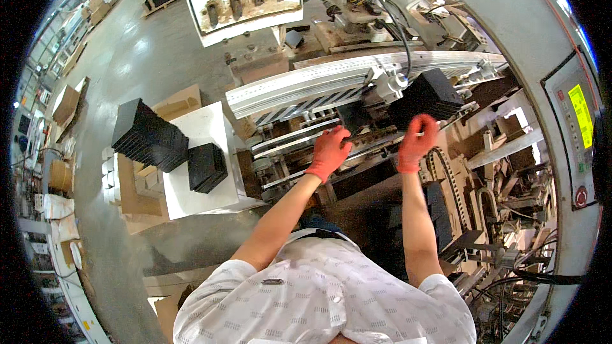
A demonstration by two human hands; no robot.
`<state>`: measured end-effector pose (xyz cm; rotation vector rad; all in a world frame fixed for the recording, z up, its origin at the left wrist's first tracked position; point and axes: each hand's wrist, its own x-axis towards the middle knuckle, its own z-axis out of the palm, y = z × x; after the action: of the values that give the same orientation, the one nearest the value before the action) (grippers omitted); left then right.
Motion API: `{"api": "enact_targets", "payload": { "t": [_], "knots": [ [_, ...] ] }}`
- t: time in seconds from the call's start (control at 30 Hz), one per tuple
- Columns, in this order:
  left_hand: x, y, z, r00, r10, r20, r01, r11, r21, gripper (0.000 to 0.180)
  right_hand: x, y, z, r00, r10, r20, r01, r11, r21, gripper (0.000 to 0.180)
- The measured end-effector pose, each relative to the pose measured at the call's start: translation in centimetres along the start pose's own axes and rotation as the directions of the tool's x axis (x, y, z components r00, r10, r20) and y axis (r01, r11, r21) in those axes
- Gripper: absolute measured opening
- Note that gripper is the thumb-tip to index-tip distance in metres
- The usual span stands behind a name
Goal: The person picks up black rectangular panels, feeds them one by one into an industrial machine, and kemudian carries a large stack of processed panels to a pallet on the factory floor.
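My left hand (329, 151), in an orange-red glove, is over the metal rails (299, 134) of a machine. Its fingers are bent with small gaps between them, and nothing shows in them. A dark flat panel (354, 115) lies just beyond its fingertips, apart from them as far as I can see. My right hand (417, 145), gloved alike, is by the near side of a stack of black panels (436, 92) on the machine. Its thumb and fingers curl together into a ring. Whether something thin is between those fingertips, or whether they touch the stack, I cannot tell.
A long white rail (306, 86) with a clamp block (387, 83) runs across beyond my hands. To the left, black panel stacks (150, 135) (206, 167) stand by a white table (185, 199). A control panel (577, 127) is on the right frame; chain and cables are below it.
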<state>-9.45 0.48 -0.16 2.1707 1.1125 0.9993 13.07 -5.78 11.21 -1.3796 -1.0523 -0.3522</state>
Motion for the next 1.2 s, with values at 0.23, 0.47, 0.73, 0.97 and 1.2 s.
{"api": "enact_targets", "payload": {
  "t": [0.23, 0.47, 0.73, 0.97, 1.2],
  "knots": [
    [-10.6, 1.2, -15.8, 0.941, -0.089, -0.327, 0.137, 0.982, 0.127, 0.023, -10.3, 0.3, 7.7, 0.706, 0.053, 0.706, 0.230, 0.926, -0.299, 0.072],
    [-14.6, -4.3, -26.7, 0.736, -0.184, -0.651, 0.602, 0.616, 0.508, 0.054, -12.2, 0.5, 10.2, 0.785, 0.160, 0.598, 0.260, 0.792, -0.553, 0.071],
    [-14.6, -9.6, -28.8, 0.640, -0.435, -0.633, 0.742, 0.563, 0.364, 0.057, -12.1, 0.1, 10.3, 0.809, 0.192, 0.555, 0.217, 0.780, -0.586, 0.070],
    [-14.1, -3.4, -29.2, 0.747, -0.659, -0.088, 0.117, 0.260, -0.959, 0.063, -12.3, 0.5, 10.1, 0.811, 0.193, 0.553, 0.220, 0.774, -0.593, 0.065],
    [-12.8, 2.2, -25.2, 0.874, -0.443, 0.200, 0.144, -0.158, -0.977, 0.087, -12.4, 1.5, 10.3, 0.863, 0.049, 0.503, 0.319, 0.720, -0.616, 0.054]
  ]
}}
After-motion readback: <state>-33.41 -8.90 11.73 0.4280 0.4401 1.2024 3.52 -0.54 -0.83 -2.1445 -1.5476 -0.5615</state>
